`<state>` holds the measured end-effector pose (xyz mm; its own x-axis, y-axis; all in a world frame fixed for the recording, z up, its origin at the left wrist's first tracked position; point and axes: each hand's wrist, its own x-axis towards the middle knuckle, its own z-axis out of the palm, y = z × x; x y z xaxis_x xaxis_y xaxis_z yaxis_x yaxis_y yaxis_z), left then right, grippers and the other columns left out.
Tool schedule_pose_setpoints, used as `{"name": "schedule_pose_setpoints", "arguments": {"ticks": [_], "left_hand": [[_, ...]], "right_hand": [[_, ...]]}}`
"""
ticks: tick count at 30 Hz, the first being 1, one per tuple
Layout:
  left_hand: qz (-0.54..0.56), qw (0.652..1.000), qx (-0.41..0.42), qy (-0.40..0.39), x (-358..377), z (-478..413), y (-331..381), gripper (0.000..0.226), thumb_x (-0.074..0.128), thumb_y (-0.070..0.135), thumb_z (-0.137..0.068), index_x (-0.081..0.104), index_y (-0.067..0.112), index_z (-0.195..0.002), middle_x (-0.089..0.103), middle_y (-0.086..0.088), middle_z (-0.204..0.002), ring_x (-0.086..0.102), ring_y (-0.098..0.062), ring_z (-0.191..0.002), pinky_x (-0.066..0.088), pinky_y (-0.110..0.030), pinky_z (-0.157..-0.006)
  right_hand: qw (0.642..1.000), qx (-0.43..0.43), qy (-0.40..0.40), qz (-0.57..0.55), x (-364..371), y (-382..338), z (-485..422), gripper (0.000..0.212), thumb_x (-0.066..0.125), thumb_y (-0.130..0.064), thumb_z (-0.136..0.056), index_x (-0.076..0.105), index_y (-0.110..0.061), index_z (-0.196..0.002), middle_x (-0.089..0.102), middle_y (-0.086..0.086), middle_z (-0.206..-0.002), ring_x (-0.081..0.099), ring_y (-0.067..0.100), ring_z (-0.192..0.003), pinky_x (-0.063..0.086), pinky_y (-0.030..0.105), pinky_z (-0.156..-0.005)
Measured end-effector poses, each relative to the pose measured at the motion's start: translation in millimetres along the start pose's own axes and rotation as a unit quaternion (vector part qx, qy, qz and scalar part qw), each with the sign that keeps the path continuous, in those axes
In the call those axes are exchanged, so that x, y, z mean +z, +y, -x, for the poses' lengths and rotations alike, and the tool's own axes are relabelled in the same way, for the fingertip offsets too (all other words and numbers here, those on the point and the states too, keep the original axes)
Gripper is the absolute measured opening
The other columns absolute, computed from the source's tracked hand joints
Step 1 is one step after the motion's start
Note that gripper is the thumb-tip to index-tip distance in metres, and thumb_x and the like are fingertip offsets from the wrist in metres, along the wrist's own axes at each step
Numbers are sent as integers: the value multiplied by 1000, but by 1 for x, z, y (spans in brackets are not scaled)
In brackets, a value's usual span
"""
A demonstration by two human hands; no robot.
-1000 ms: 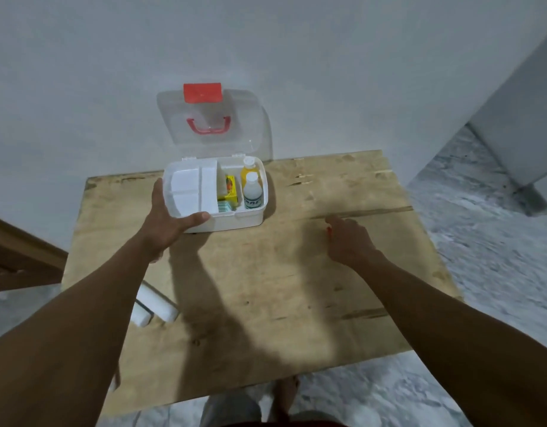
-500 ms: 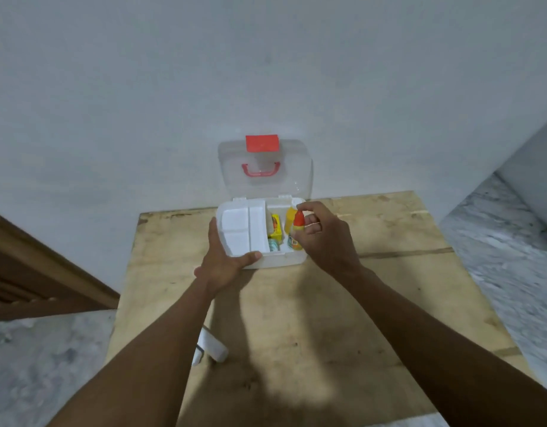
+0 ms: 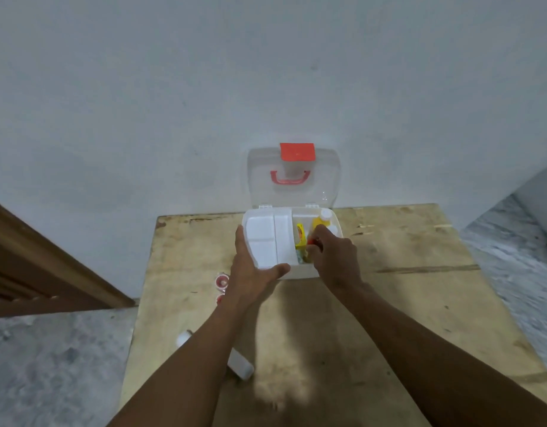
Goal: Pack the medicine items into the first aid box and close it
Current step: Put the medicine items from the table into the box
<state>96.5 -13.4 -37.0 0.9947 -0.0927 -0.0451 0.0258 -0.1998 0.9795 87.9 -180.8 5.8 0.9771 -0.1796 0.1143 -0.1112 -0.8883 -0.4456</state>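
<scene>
The white first aid box [image 3: 303, 271] stands open at the table's far edge, its clear lid [image 3: 293, 177] with red latch and red handle leaning against the wall. A white divided tray [image 3: 266, 238] fills its left half. A yellow bottle [image 3: 320, 221] and a yellow packet [image 3: 300, 235] stand in the right half. My left hand [image 3: 253, 269] grips the box's front left corner, thumb along the front rim. My right hand [image 3: 333, 257] pinches a small red-capped bottle [image 3: 311, 241] and holds it down inside the right compartment; the bottle is mostly hidden.
The box sits on a wooden table [image 3: 389, 303]. Small red-lidded containers [image 3: 222, 282] lie on the table left of my left wrist. White cylindrical items [image 3: 239, 366] lie under my left forearm, near the table's left edge. A wall stands right behind the table.
My right hand went from the bare table to the box with the red-capped bottle and has lowered it into the right compartment. My left hand keeps its hold on the box.
</scene>
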Motion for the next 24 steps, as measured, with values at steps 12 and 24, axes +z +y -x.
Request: {"name": "schedule_pose_setpoints", "arguments": {"ticks": [12, 24], "left_hand": [[-7, 1000, -5, 2, -1, -5, -7, 102, 90, 20, -63, 25, 28, -141, 48, 44, -109, 50, 19, -105, 47, -3, -72], [-3, 1000, -5, 2, 0, -5, -5, 107, 90, 20, -63, 21, 29, -144, 46, 30, -116, 50, 9, -111, 48, -5, -74]], "right_hand": [[995, 46, -63, 61, 6, 2, -14, 11, 63, -22, -90, 66, -12, -92, 73, 12, -90, 68, 34, -86, 46, 31, -70], [996, 64, -58, 32, 5, 2, -12, 11, 64, -22, -90, 70, -12, -89, 73, 11, -88, 68, 31, -85, 37, 26, -68]]}}
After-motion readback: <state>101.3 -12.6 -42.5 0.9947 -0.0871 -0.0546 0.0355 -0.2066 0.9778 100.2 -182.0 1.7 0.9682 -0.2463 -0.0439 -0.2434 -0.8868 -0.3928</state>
